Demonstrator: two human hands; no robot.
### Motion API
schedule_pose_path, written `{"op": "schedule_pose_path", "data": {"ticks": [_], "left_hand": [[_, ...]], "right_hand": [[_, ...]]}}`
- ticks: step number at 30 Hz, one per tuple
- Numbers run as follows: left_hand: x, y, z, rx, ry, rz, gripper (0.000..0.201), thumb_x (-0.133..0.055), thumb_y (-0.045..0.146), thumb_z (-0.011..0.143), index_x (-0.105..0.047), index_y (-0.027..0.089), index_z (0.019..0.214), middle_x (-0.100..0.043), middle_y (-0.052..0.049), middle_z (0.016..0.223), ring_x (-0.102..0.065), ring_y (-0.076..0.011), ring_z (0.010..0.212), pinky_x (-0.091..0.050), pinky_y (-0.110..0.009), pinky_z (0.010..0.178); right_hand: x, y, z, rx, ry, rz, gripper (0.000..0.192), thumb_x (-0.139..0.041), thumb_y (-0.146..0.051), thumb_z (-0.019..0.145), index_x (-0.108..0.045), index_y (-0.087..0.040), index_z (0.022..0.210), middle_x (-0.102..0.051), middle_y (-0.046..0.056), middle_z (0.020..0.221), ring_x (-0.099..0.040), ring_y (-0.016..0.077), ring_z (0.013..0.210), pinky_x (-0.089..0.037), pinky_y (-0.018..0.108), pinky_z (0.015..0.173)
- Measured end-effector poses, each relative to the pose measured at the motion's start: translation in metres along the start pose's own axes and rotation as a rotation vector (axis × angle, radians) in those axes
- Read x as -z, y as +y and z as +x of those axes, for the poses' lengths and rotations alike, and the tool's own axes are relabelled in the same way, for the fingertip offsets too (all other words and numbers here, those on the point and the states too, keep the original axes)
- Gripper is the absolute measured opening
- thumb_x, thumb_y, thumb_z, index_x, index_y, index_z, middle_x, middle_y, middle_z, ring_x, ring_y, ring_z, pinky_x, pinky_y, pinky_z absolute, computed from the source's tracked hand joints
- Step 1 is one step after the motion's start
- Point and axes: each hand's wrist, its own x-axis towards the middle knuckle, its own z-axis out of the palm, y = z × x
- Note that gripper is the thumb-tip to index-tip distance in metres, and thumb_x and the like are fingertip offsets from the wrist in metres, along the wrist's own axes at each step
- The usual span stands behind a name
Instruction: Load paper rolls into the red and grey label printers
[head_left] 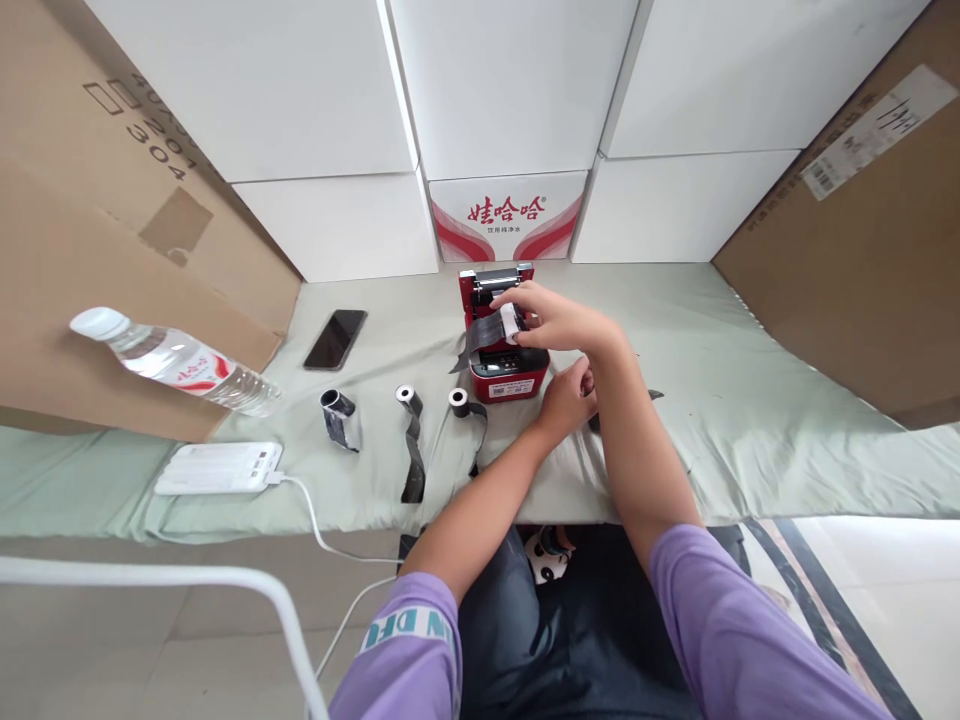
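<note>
Both forearms cross: right hand (pixel 551 318) pinches a paper roll (pixel 508 322) over the red printer (pixel 504 375), left hand (pixel 564 397) curled beside it.

A cloth-covered table (pixel 712 400) carries a red printer (pixel 504 370), three rolls (pixel 409 400), phone (pixel 335 339), power bank (pixel 219 468), bottle (pixel 176 360).

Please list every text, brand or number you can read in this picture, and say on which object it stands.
"娃哈哈": red and white carton; smaller line beneath blurred.
"304": brown cardboard box; digits above unclear.
"DFU": purple sleeve, seen upside down.
Too small: water bottle label, red printer sticker, shipping label.
</note>
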Motion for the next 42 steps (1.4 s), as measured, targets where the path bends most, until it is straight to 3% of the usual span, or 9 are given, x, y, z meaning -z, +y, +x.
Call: {"op": "schedule_pose_path", "data": {"ticks": [7,11,18,21,24,27,31,36,42], "left_hand": [[-0.002,0.006,0.001,-0.032,0.029,-0.031,0.005,-0.062,0.021,0.091,-0.057,0.021,0.091,-0.047,0.006,0.070,-0.050,-0.0138,0.069,-0.035,-0.027,0.067],[-0.004,0.005,0.001,-0.038,0.033,-0.036,0.007,-0.063,0.021,0.092,-0.062,0.020,0.099,-0.048,0.006,0.070,-0.053,-0.0136,0.070,-0.038,-0.026,0.069],[-0.005,0.001,0.004,-0.030,0.027,0.002,0.010,-0.063,0.022,0.093,-0.064,0.020,0.102,-0.050,0.006,0.070,-0.055,-0.0139,0.070,-0.041,-0.026,0.071],[-0.005,0.000,0.004,-0.034,0.032,0.002,0.011,-0.064,0.023,0.092,-0.065,0.020,0.103,-0.052,0.006,0.071,-0.056,-0.0140,0.070,-0.040,-0.026,0.070],[-0.006,0.000,0.005,-0.041,0.039,-0.011,0.011,-0.064,0.023,0.091,-0.065,0.020,0.102,-0.050,0.007,0.069,-0.055,-0.0138,0.069,-0.040,-0.026,0.071],[-0.006,0.000,0.005,-0.043,0.036,-0.021,0.011,-0.063,0.022,0.091,-0.065,0.020,0.101,-0.046,0.007,0.067,-0.054,-0.0136,0.068,-0.041,-0.026,0.072],[-0.006,0.000,0.005,-0.029,0.023,-0.006,0.011,-0.062,0.024,0.092,-0.065,0.021,0.103,-0.045,0.007,0.068,-0.053,-0.0136,0.069,-0.042,-0.026,0.072],[-0.006,-0.001,0.004,-0.053,0.033,-0.022,0.011,-0.063,0.023,0.092,-0.064,0.020,0.102,-0.046,0.008,0.068,-0.053,-0.0130,0.068,-0.041,-0.026,0.072],[-0.005,0.000,0.005,-0.044,0.040,-0.031,0.010,-0.063,0.021,0.091,-0.064,0.020,0.100,-0.046,0.008,0.067,-0.053,-0.0128,0.068,-0.041,-0.026,0.072]], "right_hand": [[0.002,0.000,-0.003,0.025,-0.102,-0.233,0.065,-0.072,-0.018,0.080,-0.060,-0.017,0.144,-0.053,0.016,0.141,-0.062,0.0246,0.098,-0.058,0.039,0.086],[0.005,0.003,0.001,0.103,-0.154,-0.316,0.064,-0.071,-0.015,0.080,-0.059,-0.016,0.143,-0.052,0.016,0.141,-0.062,0.0268,0.102,-0.057,0.041,0.087],[0.002,0.012,0.020,0.422,-0.160,-0.587,0.071,-0.057,0.000,0.077,-0.056,-0.015,0.147,-0.057,0.017,0.141,-0.056,0.0333,0.125,-0.054,0.047,0.101],[-0.001,0.007,0.023,0.396,-0.237,-0.737,0.077,-0.052,0.004,0.077,-0.051,-0.014,0.152,-0.053,0.018,0.146,-0.066,0.0284,0.112,-0.055,0.039,0.086],[-0.003,-0.003,0.026,0.336,-0.324,-0.873,0.070,-0.051,0.006,0.080,-0.053,-0.012,0.148,-0.050,0.020,0.151,-0.071,0.0226,0.092,-0.050,0.035,0.072],[-0.004,-0.010,0.033,0.306,-0.407,-0.977,0.066,-0.051,0.006,0.087,-0.055,-0.018,0.148,-0.052,0.019,0.151,-0.071,0.0188,0.080,-0.043,0.033,0.066],[-0.001,-0.008,0.044,0.343,-0.472,-1.053,0.064,-0.054,0.000,0.094,-0.056,-0.028,0.152,-0.066,0.016,0.139,-0.072,0.0219,0.086,-0.038,0.031,0.065],[0.000,0.002,0.050,0.388,-0.458,-0.979,0.062,-0.063,0.002,0.088,-0.060,-0.023,0.145,-0.078,0.010,0.117,-0.070,0.0214,0.090,-0.036,0.030,0.066],[-0.011,0.004,0.056,0.381,-0.499,-1.120,0.050,-0.052,-0.004,0.099,-0.057,-0.019,0.146,-0.078,0.014,0.115,-0.072,0.0241,0.094,-0.038,0.031,0.068]]}}
